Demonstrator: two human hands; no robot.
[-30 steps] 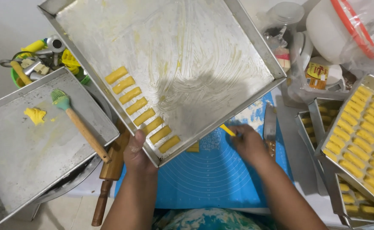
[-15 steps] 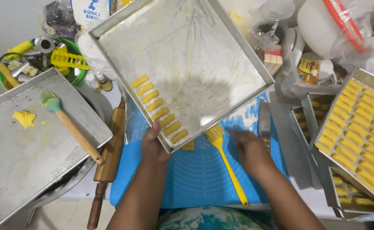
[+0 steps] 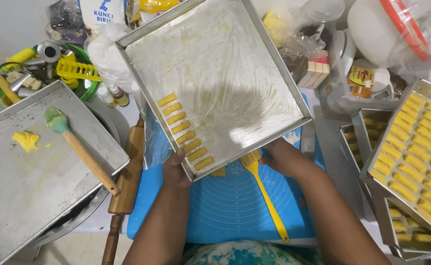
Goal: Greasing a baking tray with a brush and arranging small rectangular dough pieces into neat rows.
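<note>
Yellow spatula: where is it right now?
In the head view the yellow spatula lies on the blue mat, low and centre, its head tucked under the held baking tray's near edge, beside the right hand.

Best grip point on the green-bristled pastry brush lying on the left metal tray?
Take the green-bristled pastry brush by its bare wooden handle, coming from above at the lower-right end. That end overhangs the flat metal tray, leaving room for fingers beneath, and it lies far from the bristles and the yellow dough lump.
</note>
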